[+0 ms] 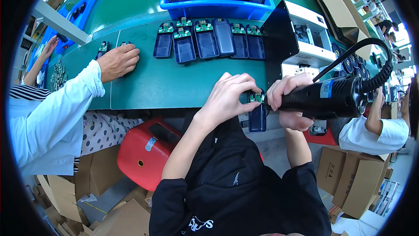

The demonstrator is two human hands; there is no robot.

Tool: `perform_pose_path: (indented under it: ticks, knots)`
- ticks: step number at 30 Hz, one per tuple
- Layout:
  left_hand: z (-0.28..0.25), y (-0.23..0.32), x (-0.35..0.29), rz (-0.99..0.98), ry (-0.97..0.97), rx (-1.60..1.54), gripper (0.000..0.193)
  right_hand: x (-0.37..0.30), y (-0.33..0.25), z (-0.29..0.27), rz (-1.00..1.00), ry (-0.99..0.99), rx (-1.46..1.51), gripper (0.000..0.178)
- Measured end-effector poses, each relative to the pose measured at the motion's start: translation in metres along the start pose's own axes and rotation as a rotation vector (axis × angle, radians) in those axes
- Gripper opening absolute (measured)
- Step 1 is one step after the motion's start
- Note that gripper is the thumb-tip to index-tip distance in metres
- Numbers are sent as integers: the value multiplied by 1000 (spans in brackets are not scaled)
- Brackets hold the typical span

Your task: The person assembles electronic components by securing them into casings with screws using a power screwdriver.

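At the table's near edge, my left hand (pixel 230 93) pinches the top of a dark blue plastic casing (pixel 257 120), whose lower part hangs over the edge. A small green circuit board (pixel 257 97) sits at the casing's upper end, between my fingers. My right hand (pixel 288 96) is wrapped round a black electric screwdriver (pixel 325 98) lying almost level, its tip end toward the board. Whether the tip touches the board is hidden by my fingers. Beyond my hands, several similar casings (pixel 206 44) stand in a row, most with green boards showing; one shows a closed, smooth face (pixel 224 37).
A blue bin (pixel 214 6) heaped with casings stands behind the row. To the right is a white-and-black open-fronted machine (pixel 305 39); the screwdriver's coiled cable (pixel 384 72) runs beside it. At left, a co-worker's hand (pixel 118 62) rests on the green table (pixel 152 89). A red stool (pixel 144 153) stands below.
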State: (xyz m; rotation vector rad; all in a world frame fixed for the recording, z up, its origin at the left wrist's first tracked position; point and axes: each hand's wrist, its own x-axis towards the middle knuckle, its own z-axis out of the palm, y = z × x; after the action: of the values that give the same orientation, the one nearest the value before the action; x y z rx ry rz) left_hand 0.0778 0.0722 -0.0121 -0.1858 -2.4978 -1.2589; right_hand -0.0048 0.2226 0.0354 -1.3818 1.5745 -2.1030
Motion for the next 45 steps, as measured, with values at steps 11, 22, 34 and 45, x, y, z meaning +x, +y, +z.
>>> perform_pose_path:
  ticks: [11, 22, 34, 45]
  knots:
    - [1, -3, 0, -7, -26, -52, 27, -3, 4, 4, 44, 45, 51, 81]
    - [1, -6, -2, -3, -44, -84, 28, -8, 6, 9, 26, 48, 54, 81]
    - [-20, -2, -13, 2, -93, -35, 28, -13, 5, 5, 40, 95, 210, 81]
    - [-183, -62, -20, -216, 411, 573, 29, -28, 1, -14, 22, 221, 169, 78]
